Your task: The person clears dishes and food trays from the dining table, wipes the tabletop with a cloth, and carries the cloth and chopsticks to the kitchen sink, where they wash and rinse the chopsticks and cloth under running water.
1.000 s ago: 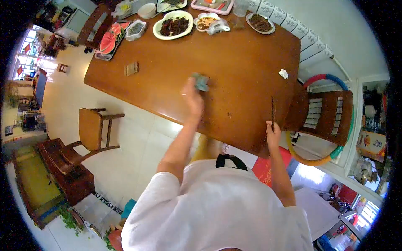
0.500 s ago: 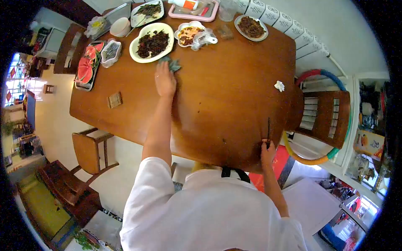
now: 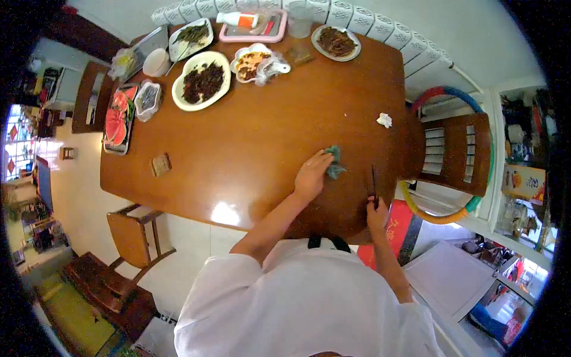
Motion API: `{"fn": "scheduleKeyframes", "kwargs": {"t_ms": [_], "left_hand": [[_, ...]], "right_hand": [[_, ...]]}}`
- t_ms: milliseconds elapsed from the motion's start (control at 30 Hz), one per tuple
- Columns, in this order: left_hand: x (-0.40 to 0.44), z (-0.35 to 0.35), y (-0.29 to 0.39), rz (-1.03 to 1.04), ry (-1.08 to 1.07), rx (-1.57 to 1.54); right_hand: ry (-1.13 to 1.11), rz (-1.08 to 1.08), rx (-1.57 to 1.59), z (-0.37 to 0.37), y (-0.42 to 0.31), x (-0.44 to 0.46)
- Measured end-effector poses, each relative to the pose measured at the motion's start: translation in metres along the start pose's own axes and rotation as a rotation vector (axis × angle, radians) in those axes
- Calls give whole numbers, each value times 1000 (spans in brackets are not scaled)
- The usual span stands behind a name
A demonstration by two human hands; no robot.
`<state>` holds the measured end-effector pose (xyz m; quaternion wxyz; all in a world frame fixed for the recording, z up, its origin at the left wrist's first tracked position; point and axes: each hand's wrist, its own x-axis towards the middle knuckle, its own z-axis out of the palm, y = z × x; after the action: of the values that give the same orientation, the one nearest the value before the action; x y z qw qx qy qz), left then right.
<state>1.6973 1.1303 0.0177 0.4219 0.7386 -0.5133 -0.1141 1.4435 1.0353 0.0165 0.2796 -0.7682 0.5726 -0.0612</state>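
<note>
My left hand (image 3: 311, 177) is closed on a crumpled green cloth (image 3: 335, 162) and presses it to the brown wooden table (image 3: 262, 137), right of the middle. Near the table's right front corner, my right hand (image 3: 376, 215) grips thin dark chopsticks (image 3: 374, 181) that point away from me. A crumpled white tissue (image 3: 384, 121) lies beyond the chopsticks. Far to the left of my hands, a small brown mat (image 3: 160, 165) rests on the tabletop.
Along the far side stand a heart-shaped plate of dark food (image 3: 225, 94), a flower-shaped dish (image 3: 239, 67), a pink tray (image 3: 279, 34), a round plate (image 3: 355, 47) and a watermelon tray (image 3: 126, 143). Chairs (image 3: 129, 239) stand left and right (image 3: 455, 156).
My left hand first swept the cloth toward the heart-shaped plate, then brought it back to the right and nearer me. My right hand keeps hold of the chopsticks. The view has shifted.
</note>
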Motion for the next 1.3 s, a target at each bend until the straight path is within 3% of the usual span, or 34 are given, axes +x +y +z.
{"fn": "scheduleKeyframes", "kwargs": {"t_ms": [67,100,133,233,267,400,467,633,700,733,767,833,867,933,1067,1133,1200,1267,1300], "left_hand": [[-1,11,-39,-63,251,-399],[20,-29,-18,-202,296,-444],[30,-45,-41,-261,409,-394],[52,-79,-141,-301,651,40],[65,-88,-139,-263,647,409],[110,-52,-96,-401,449,653],[131,-19,-86,-220,227,709],[142,51,-42,14,82,613],[136,56,-13,160,-154,356],[143,75,-37,182,-159,349],[150,103,-85,142,-148,66],[183,108,-94,166,53,-48],[206,87,-66,232,249,122],[250,84,-61,93,376,131],[286,116,-46,39,277,390],[295,130,-41,230,-2,187],[298,147,-39,321,-19,85],[294,158,-25,430,-249,-38],[286,163,-19,428,-255,-36]], "right_hand": [[46,-12,-8,6,7,3],[72,-24,-23,9,11,1],[79,-8,-18,10,13,0],[107,-33,48,12,11,-3],[83,-2,91,10,7,-3],[145,35,253,23,28,-1],[157,41,302,24,32,0],[72,178,477,1,-2,-4],[94,165,507,2,6,-4],[116,173,513,0,6,-5],[107,234,616,-3,3,-6],[62,384,836,-14,1,-9],[73,403,836,-17,0,-14],[178,390,790,-23,2,-19],[230,509,999,-25,11,-39],[254,529,1046,-32,7,-46],[272,521,1008,-20,22,-52],[281,501,970,-16,30,-55],[281,572,966,-18,32,-53]]}}
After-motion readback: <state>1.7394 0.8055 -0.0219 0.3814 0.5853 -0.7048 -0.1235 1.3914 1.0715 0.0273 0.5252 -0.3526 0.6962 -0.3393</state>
